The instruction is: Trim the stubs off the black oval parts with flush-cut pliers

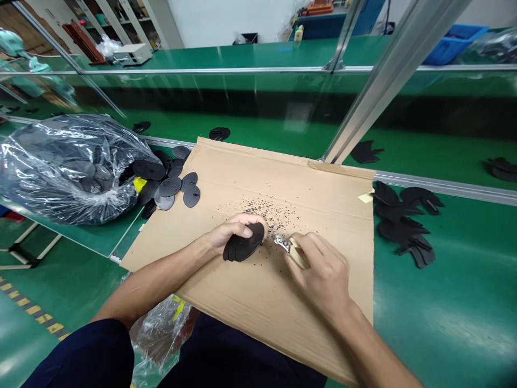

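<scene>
Several flat black discs (242, 247), fanned into a stack, are gripped in my left hand (233, 231), thumb on top. My right hand (319, 264) is closed around the pale yellow handles of small metal cutting pliers (281, 242). The jaws of the pliers point at the discs, a short gap away from their edge. Below both hands lies a sheet of cardboard (242, 161), strewn with tiny black scraps (270, 215).
At left, a clear plastic bag (81, 167) spills loose black discs (169, 186) onto the cardboard's edge. Fanned piles of black discs (404, 221) lie on the green table (464, 269) at right. A metal post (363, 108) rises behind the cardboard.
</scene>
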`<state>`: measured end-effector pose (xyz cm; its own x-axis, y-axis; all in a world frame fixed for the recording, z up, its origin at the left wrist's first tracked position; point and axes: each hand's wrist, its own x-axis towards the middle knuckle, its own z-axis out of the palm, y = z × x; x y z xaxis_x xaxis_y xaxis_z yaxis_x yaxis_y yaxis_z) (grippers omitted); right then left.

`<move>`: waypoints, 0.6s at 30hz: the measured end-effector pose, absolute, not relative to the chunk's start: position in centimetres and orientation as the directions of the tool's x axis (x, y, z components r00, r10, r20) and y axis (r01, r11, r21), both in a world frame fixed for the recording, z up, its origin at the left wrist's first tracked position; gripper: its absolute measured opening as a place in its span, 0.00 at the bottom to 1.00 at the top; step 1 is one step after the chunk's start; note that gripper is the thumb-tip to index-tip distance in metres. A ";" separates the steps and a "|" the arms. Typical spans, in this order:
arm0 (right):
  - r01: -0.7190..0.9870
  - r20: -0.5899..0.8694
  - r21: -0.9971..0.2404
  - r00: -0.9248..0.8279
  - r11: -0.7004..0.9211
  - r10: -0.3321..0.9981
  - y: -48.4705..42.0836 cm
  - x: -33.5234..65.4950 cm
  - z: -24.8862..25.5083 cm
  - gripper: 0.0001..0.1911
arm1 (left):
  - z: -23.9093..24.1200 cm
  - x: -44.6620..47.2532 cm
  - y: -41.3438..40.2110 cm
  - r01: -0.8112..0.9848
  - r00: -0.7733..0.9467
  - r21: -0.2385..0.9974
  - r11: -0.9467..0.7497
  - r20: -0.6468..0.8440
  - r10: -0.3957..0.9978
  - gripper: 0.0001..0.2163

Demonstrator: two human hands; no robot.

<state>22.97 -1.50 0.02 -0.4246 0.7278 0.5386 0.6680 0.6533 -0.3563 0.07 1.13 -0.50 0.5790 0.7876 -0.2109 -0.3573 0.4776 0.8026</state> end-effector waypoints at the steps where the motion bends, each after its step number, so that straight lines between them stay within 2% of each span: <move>1: 0.720 0.547 -0.294 -0.413 0.628 0.729 -1.4 23.0 0.0 0.09 | -0.4 0.1 1.0 -0.344 0.582 0.814 0.468 -0.207 0.786 0.14; 4: 0.828 0.544 -0.133 -0.399 0.545 0.738 -1.1 23.1 -0.2 0.10 | -0.1 0.3 0.6 -0.288 0.572 0.851 0.439 -0.215 0.792 0.19; 7: 0.869 0.514 -0.062 -0.394 0.492 0.762 -1.0 23.3 -0.4 0.11 | 0.1 0.8 0.3 -0.273 0.512 0.880 0.389 -0.210 0.833 0.22; 13: 0.893 0.458 -0.045 -0.381 0.449 0.803 -0.9 23.5 -0.3 0.11 | 0.0 1.3 0.5 -0.355 0.352 0.855 0.378 -0.252 0.901 0.22; 16: 0.887 0.456 -0.065 -0.382 0.458 0.804 -0.8 23.5 -0.3 0.11 | -0.1 1.2 0.8 -0.431 0.291 0.824 0.368 -0.259 0.921 0.19; 18: 0.879 0.459 -0.091 -0.380 0.467 0.803 -0.8 23.4 -0.3 0.11 | -0.2 1.2 1.0 -0.480 0.283 0.794 0.374 -0.263 0.922 0.21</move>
